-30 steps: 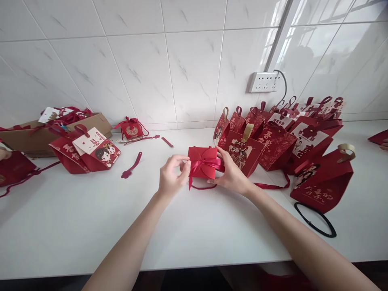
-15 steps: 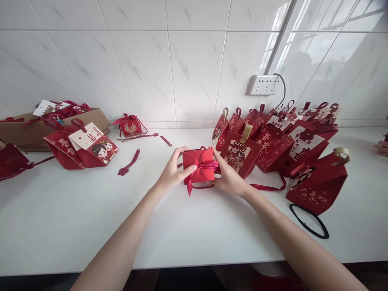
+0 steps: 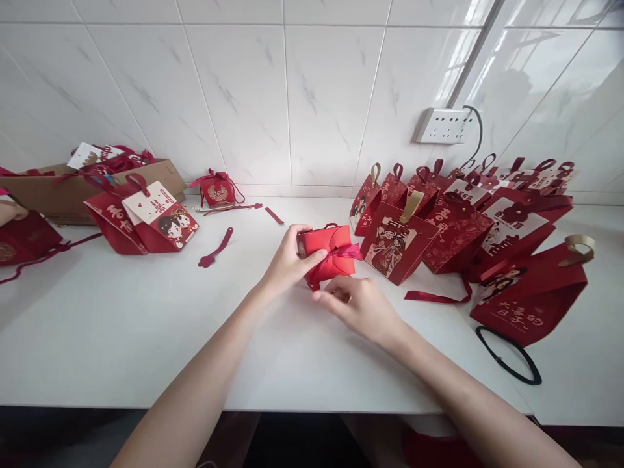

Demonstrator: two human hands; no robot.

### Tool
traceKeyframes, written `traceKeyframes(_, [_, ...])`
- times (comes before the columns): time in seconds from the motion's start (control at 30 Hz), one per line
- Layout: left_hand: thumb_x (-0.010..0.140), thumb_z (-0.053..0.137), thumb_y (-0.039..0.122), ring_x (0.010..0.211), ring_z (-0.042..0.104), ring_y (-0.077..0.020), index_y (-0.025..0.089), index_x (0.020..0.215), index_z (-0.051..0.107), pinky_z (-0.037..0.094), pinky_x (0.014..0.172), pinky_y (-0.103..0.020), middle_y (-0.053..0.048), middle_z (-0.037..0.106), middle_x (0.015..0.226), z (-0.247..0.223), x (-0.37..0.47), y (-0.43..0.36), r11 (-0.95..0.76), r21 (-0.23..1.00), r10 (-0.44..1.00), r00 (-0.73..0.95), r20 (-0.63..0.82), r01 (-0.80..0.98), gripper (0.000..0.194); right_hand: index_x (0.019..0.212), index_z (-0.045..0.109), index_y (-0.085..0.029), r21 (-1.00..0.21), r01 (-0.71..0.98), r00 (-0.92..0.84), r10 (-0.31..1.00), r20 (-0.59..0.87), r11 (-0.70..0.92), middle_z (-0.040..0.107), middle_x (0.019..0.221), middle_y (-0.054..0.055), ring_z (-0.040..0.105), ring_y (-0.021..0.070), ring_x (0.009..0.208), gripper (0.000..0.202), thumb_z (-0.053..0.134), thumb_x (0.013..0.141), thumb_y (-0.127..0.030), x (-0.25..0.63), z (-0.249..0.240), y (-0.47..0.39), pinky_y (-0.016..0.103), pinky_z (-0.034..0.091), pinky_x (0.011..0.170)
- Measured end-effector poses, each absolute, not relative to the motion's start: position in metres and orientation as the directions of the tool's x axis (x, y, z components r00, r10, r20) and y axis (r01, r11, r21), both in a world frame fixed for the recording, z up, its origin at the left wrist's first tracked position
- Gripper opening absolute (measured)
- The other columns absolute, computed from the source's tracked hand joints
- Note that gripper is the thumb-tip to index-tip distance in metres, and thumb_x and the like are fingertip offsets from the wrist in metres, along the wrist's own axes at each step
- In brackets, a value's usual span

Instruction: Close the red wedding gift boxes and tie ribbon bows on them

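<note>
The near edge of the white desk (image 3: pixel 292 370) crosses the lower view, with a broad bare strip between it and the hands. A black band (image 3: pixel 507 356) lies toward the right, just in front of a gold-handled gift box (image 3: pixel 529 302). The right hand (image 3: pixel 363 307) has its fingers curled at the near side of the red favor box (image 3: pixel 342 235); whether they pinch anything cannot be told. The left hand (image 3: pixel 291 261) grips the favor box at its left end, thumb on top beside the ribbon bow (image 3: pixel 345 253). The favor box is at mid-desk, its flapped face upward and toward the camera, a bow end pointing right; its long axis is unclear. Open desk extends leftward to a flower-ended strap (image 3: pixel 217 248); rightward, room is limited by clustered gift boxes (image 3: pixel 402 240). The left fingers are partly hidden behind the favor box, and the underside is concealed. At far left, the view cuts off another person's hand (image 3: pixel 10 211) at a red pouch (image 3: pixel 29 237), before a cardboard box (image 3: pixel 53 198). Rearmost, the tiled wall (image 3: pixel 244 97) bounds the desk.
</note>
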State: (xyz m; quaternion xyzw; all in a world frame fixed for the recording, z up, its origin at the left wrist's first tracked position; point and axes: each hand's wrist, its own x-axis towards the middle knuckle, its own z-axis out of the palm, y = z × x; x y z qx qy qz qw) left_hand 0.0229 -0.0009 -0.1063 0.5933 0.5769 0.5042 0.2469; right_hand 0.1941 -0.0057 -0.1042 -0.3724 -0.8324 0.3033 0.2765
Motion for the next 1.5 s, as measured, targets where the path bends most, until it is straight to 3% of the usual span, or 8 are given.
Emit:
traceKeyframes(0.27, [0.075, 0.063, 0.036, 0.12, 0.047, -0.0242, 0.023, 0.113, 0.046, 0.046, 0.092, -0.033, -0.005, 0.051, 0.125, -0.102, 0.023, -0.003, -0.189, 0.857, 0.94, -0.164, 0.299, 0.48, 0.043, 0.054, 0.035, -0.019, -0.777, 0.487, -0.592, 0.805, 0.043, 0.399, 0.048, 0.048, -0.003, 0.047, 0.0085, 0.041, 0.032, 0.042, 0.085, -0.023, 0.179, -0.116, -0.004, 0.022, 0.036, 0.044])
traceKeyframes(0.6, [0.079, 0.058, 0.04, 0.108, 0.054, -0.0217, 0.026, 0.122, 0.042, 0.043, 0.091, -0.036, -0.005, 0.057, 0.115, -0.093, 0.013, 0.013, -0.093, 0.941, 0.992, -0.047, 0.115, 0.325, 0.048, 0.06, 0.049, -0.017, -0.977, 0.213, -0.751, 0.644, -0.145, 0.028, 0.045, 0.064, -0.001, 0.046, 0.0105, 0.055, 0.023, 0.047, 0.079, -0.03, 0.199, -0.109, 0.026, 0.025, 0.048, 0.051])
traceKeyframes(0.77, [0.079, 0.056, 0.045, 0.083, 0.059, -0.0176, 0.026, 0.119, 0.042, 0.047, 0.072, -0.031, -0.002, 0.059, 0.095, -0.089, 0.022, 0.013, 0.0, 0.974, 1.0, -0.007, 0.001, 0.226, 0.046, 0.061, 0.052, -0.017, -0.974, 0.194, -0.766, 0.638, -0.076, 0.118, 0.053, 0.065, 0.0, 0.051, 0.013, 0.065, 0.024, 0.046, 0.08, -0.03, 0.2, -0.116, 0.03, 0.028, 0.042, 0.07])
traceKeyframes(0.93, [0.071, 0.069, 0.041, 0.089, 0.061, -0.0185, 0.025, 0.111, 0.039, 0.047, 0.077, -0.031, 0.0, 0.062, 0.091, -0.093, 0.032, 0.008, -0.054, 0.968, 0.993, -0.086, 0.077, 0.243, 0.052, 0.063, 0.054, -0.017, -0.973, 0.173, -0.806, 0.59, -0.051, 0.152, 0.054, 0.066, 0.0, 0.05, 0.0121, 0.067, 0.024, 0.046, 0.082, -0.029, 0.199, -0.118, 0.03, 0.027, 0.041, 0.072])
traceKeyframes(1.13, [0.072, 0.069, 0.039, 0.082, 0.064, -0.0186, 0.026, 0.111, 0.036, 0.049, 0.078, -0.034, 0.001, 0.064, 0.088, -0.093, 0.035, 0.001, -0.048, 0.964, 0.994, -0.082, 0.072, 0.263, 0.052, 0.074, 0.062, -0.014, -0.898, 0.385, -0.889, 0.346, -0.3, 0.212, 0.062, 0.074, 0.006, 0.06, 0.0156, 0.07, 0.033, 0.056, 0.082, -0.045, 0.237, -0.092, 0.047, 0.027, 0.048, 0.062])
traceKeyframes(1.3, [0.071, 0.07, 0.039, 0.082, 0.065, -0.0191, 0.026, 0.109, 0.035, 0.051, 0.075, -0.033, 0.001, 0.063, 0.088, -0.092, 0.038, -0.006, -0.07, 0.955, 0.993, -0.075, 0.095, 0.288, 0.053, 0.09, 0.054, -0.015, -0.844, 0.532, -0.561, 0.773, -0.296, 0.062, 0.06, 0.09, 0.012, 0.064, 0.0189, 0.069, 0.049, 0.048, 0.081, -0.064, 0.255, -0.085, 0.055, 0.023, 0.048, 0.041])
traceKeyframes(1.4, [0.071, 0.07, 0.04, 0.083, 0.064, -0.0188, 0.026, 0.109, 0.035, 0.05, 0.075, -0.032, 0.001, 0.063, 0.09, -0.093, 0.038, -0.007, -0.08, 0.95, 0.992, -0.07, 0.105, 0.301, 0.053, 0.119, 0.041, -0.024, -0.889, 0.454, -0.531, 0.819, -0.217, 0.06, 0.051, 0.121, 0.013, 0.064, 0.0219, 0.091, 0.049, 0.049, 0.084, -0.057, 0.249, -0.087, 0.054, 0.023, 0.053, 0.046])
traceKeyframes(1.5, [0.07, 0.07, 0.042, 0.086, 0.063, -0.0189, 0.026, 0.109, 0.035, 0.049, 0.076, -0.032, 0.001, 0.062, 0.093, -0.095, 0.037, -0.006, -0.081, 0.947, 0.991, -0.075, 0.109, 0.31, 0.055, 0.107, 0.049, -0.021, -0.922, 0.358, -0.603, 0.791, -0.109, 0.146, 0.056, 0.112, 0.01, 0.062, 0.0188, 0.092, 0.033, 0.049, 0.087, -0.047, 0.244, -0.087, 0.053, 0.022, 0.054, 0.053])
